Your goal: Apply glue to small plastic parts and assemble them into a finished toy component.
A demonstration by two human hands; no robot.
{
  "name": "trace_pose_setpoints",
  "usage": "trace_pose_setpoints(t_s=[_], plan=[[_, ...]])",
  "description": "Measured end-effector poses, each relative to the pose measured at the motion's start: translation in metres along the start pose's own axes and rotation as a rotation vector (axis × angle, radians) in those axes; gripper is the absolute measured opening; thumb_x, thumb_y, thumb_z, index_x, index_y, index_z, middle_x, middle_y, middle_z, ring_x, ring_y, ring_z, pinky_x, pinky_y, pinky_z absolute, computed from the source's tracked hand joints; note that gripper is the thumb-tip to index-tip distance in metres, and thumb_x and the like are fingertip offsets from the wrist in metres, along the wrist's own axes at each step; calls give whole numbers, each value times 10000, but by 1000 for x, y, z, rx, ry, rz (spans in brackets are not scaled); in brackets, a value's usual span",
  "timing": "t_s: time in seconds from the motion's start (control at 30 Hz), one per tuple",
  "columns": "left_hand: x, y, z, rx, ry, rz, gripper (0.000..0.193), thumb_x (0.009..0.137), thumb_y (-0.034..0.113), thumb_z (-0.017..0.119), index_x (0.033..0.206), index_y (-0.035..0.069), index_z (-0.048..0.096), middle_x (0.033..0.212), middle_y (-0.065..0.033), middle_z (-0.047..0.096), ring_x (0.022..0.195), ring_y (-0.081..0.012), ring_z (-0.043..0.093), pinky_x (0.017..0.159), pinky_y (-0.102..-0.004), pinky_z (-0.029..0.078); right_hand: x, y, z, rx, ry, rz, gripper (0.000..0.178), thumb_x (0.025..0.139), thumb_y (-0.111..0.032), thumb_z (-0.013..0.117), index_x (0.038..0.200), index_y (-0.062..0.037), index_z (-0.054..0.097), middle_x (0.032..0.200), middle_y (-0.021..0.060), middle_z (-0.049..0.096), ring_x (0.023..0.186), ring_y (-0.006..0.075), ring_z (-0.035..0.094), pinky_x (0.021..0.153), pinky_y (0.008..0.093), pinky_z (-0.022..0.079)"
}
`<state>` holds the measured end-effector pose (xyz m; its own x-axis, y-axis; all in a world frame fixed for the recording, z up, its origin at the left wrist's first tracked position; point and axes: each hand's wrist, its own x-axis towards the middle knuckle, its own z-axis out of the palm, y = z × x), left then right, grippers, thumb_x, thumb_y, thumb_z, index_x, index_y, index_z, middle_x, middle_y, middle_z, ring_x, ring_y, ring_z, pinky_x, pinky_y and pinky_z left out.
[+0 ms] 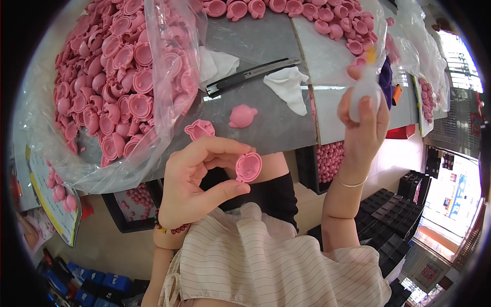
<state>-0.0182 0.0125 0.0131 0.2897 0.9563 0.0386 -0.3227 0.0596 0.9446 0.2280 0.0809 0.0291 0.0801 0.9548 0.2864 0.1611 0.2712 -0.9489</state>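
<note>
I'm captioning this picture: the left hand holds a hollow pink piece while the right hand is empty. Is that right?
Not quite: the head view shows the right hand gripping a whitish bottle with a yellow tip. The left hand does hold a hollow pink piece.

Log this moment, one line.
left hand: pinches pink shell | right hand: grips white bottle, blurred | table: white cloths, black strip

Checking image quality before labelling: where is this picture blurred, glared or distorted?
Head view: motion blur on the white bottle in the right hand; head view: upper-right window blown out; head view: straight edges bend near the rim.
</note>
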Motion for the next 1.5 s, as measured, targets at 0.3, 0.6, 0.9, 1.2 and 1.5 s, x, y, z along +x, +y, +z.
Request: trace_pose_setpoints(t_s=[0.3, 0.6, 0.9, 1.2, 1.5], plan=[[-1, -2, -2, -35, -7, -6, 389, 645, -82, 659, 1003, -63, 508, 973, -127, 575, 840, -150, 575, 775, -256, 452, -2, -9, 53, 111, -10, -59, 250, 733, -159, 617, 864, 52, 585, 799, 117, 603, 643, 81, 529, 524, 180, 380], [0, -1, -5, -15, -26, -40, 421, 613, -25, 698, 981, -60, 496, 966, -177, 568, 917, -216, 567, 811, -299, 442, -6, 4, 37, -312, 203, -315, 319, 820, -237, 523, 754, 61, 613, 741, 96, 617, 633, 96, 514, 567, 212, 375], [-1, -4, -1, -41, 15, 29, 395, 634, -87, 665, 997, -57, 513, 986, -138, 573, 874, -156, 571, 786, -263, 451, -5, 1, 37, -355, 182, -250, 295, 811, -223, 531, 773, 56, 617, 753, 84, 620, 649, 89, 510, 591, 201, 368], [-10, -9, 8, -80, 135, 151, 453, 633, -89, 666, 1042, -65, 471, 1022, -172, 549, 950, -205, 551, 813, -295, 447, -30, 2, 40, -247, 256, -280, 384, 832, -301, 467, 832, 67, 574, 796, 124, 588, 590, 153, 494, 560, 244, 382], [-7, -15, 20, 88, 178, 244, 444, 632, -86, 670, 1033, -64, 479, 1027, -172, 540, 958, -217, 547, 816, -293, 442, -65, -16, 51, 296, 49, -450, 539, 793, -503, 486, 737, 28, 557, 670, 118, 593, 499, 173, 494, 424, 264, 376]])
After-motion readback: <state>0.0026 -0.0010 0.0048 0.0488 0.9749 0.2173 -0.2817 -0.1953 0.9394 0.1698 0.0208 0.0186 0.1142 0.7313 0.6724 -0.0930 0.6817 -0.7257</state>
